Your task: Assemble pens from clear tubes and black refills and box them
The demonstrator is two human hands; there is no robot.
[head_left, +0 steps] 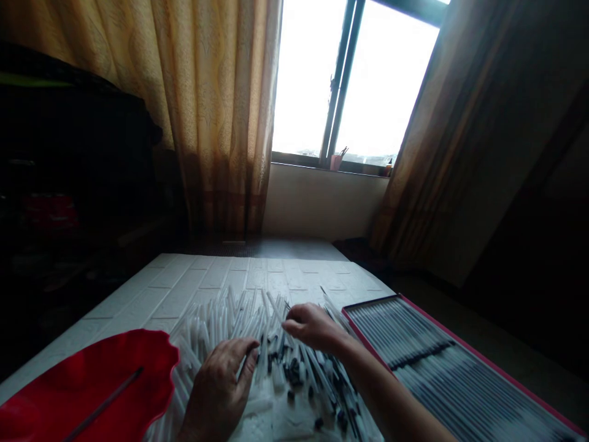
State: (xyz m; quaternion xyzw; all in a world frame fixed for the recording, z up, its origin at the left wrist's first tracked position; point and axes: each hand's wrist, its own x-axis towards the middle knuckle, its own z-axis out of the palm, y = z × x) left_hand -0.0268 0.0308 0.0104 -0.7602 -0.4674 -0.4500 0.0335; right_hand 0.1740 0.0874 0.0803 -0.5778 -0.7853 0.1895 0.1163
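Near the middle of the table, my left hand (221, 382) is closed, thumb tip against the fingers; whatever it grips is too small to make out. My right hand (310, 326) reaches further in, its fingers pinched together close to a thin dark tip. What it pinches is blurred. Around both hands lies a loose heap of clear pen barrels (209, 322). Small black caps (294, 371) and dark, slim pen parts (324, 387) are scattered between and below the hands.
A red scalloped dish (151, 362) with one slim stick (105, 402) in it stands at the left. On the right, a pink-edged tray (370, 344) holds rows of slim pen-like pieces (414, 328). The white brick-patterned table (211, 273) ends before a curtained window (386, 67).
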